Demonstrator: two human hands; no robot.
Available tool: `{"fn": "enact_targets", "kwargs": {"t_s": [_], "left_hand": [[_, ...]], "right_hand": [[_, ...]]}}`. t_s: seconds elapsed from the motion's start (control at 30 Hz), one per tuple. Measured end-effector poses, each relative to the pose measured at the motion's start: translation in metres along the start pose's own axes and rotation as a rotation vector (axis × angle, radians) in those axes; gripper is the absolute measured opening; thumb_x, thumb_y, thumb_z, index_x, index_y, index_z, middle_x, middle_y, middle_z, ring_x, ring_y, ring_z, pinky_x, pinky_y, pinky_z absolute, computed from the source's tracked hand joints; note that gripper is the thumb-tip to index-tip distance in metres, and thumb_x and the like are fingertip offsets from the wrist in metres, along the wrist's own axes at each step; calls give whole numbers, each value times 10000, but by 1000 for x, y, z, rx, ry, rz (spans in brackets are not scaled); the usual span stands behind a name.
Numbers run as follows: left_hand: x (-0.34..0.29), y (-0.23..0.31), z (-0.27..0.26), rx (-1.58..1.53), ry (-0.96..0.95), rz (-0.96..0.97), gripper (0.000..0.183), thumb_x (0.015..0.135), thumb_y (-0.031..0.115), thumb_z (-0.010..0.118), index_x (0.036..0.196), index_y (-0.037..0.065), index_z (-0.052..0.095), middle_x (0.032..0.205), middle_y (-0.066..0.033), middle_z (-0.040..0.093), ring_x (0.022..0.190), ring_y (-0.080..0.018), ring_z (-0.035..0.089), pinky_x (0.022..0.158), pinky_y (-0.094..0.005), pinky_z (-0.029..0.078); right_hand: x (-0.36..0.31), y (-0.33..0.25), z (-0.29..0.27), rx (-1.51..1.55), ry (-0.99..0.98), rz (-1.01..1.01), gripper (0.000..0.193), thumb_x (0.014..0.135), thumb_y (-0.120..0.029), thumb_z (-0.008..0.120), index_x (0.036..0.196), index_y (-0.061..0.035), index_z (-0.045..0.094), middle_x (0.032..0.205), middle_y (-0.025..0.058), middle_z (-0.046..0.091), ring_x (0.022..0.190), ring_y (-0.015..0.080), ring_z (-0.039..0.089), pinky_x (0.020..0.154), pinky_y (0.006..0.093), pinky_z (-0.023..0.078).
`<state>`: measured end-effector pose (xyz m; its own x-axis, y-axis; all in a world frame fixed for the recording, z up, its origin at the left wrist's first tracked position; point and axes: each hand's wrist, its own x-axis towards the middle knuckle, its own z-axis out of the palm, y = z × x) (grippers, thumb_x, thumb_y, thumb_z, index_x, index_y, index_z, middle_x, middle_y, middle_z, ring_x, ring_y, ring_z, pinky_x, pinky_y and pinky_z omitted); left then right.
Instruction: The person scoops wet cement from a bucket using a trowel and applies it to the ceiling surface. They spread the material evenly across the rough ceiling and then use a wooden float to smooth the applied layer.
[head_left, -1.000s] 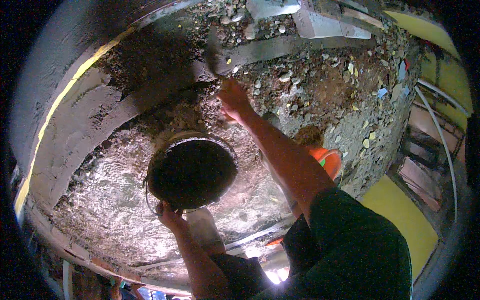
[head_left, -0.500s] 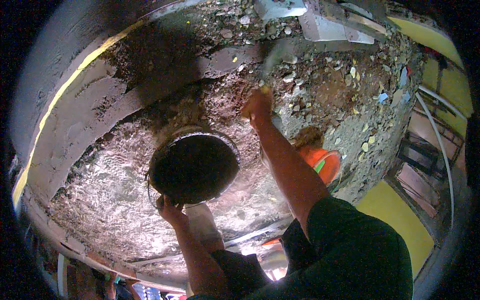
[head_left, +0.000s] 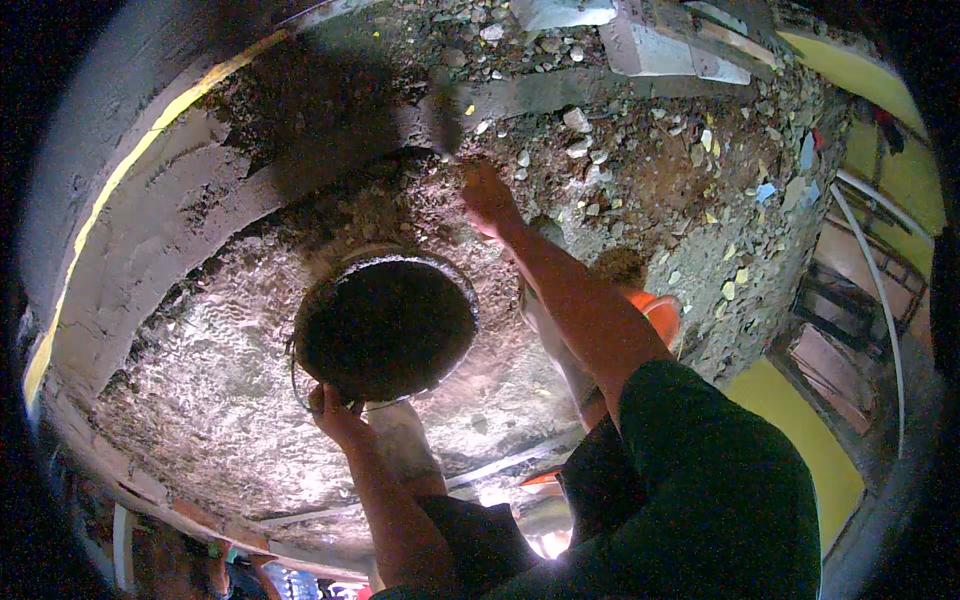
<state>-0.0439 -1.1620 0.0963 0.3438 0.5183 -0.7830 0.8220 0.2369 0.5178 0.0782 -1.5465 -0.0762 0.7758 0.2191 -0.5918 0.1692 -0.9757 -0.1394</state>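
Note:
My left hand (head_left: 340,415) is closed on the near rim of a round bucket (head_left: 462,290), tipped so its dark mouth faces me. A thin wire handle hangs at the bucket's left side; what lies inside is too dark to make out. Up and to the right, my right hand (head_left: 488,203) is closed round the handle of a trowel, whose grey blade (head_left: 440,118) is smeared by motion. That blade is over the edge of a band of grey mortar (head_left: 530,95), which curves across the rough ground.
Behind my right forearm stands an orange bucket (head_left: 660,312). Stones and rubble (head_left: 690,200) cover the ground to the right. Pale blocks (head_left: 655,45) lie at the far side. A yellow strip (head_left: 130,175) edges the left, and a pale pipe (head_left: 885,300) runs down the right.
My right hand has swung left with the trowel, and its blade moved from right of the hand to upper left. The bucket in my left hand has shifted slightly left.

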Motion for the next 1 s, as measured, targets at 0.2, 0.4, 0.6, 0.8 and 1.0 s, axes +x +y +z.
{"fn": "enact_targets", "kwargs": {"t_s": [0.2, 0.4, 0.6, 0.8, 1.0], "left_hand": [[-3, 6, 3, 17, -18, 2, 228, 900, 252, 578, 1059, 93, 542, 1005, -72, 606, 892, -219, 589, 662, -392, 513], [-8, 14, 8, 87, -64, 84, 187, 889, 236, 594, 1009, 99, 548, 954, -59, 603, 865, -202, 591, 654, -380, 510], [-2, 4, 2, 65, -78, 186, 159, 872, 197, 618, 978, 96, 554, 920, -52, 605, 825, -189, 585, 642, -363, 511], [4, -1, 5, -125, 30, -27, 184, 869, 92, 562, 1042, 30, 573, 927, -78, 607, 821, -190, 582, 675, -363, 511], [2, -6, 20, -179, -144, 291, 253, 871, 120, 567, 1073, -32, 578, 985, -92, 610, 872, -188, 569, 799, -317, 480]], "right_hand": [[-92, 32, 16, 1786, 451, 877, 265, 848, -201, 615, 1065, -102, 499, 789, 70, 546, 717, 202, 573, 607, 362, 497], [-62, -6, -8, 1706, 591, 826, 174, 907, -227, 551, 1036, -155, 460, 681, 19, 502, 472, 140, 485, 372, 311, 398], [-18, 38, 12, 1663, 659, 840, 149, 892, -251, 562, 978, -161, 481, 641, 28, 485, 410, 166, 456, 344, 301, 375], [-114, 80, 14, 1266, 716, 1498, 209, 888, -295, 543, 1058, -177, 511, 743, 54, 534, 585, 227, 521, 450, 419, 419], [-224, 38, -118, 310, 161, 470, 307, 836, -246, 580, 1099, -103, 512, 775, 107, 576, 656, 284, 582, 550, 418, 475]]}}
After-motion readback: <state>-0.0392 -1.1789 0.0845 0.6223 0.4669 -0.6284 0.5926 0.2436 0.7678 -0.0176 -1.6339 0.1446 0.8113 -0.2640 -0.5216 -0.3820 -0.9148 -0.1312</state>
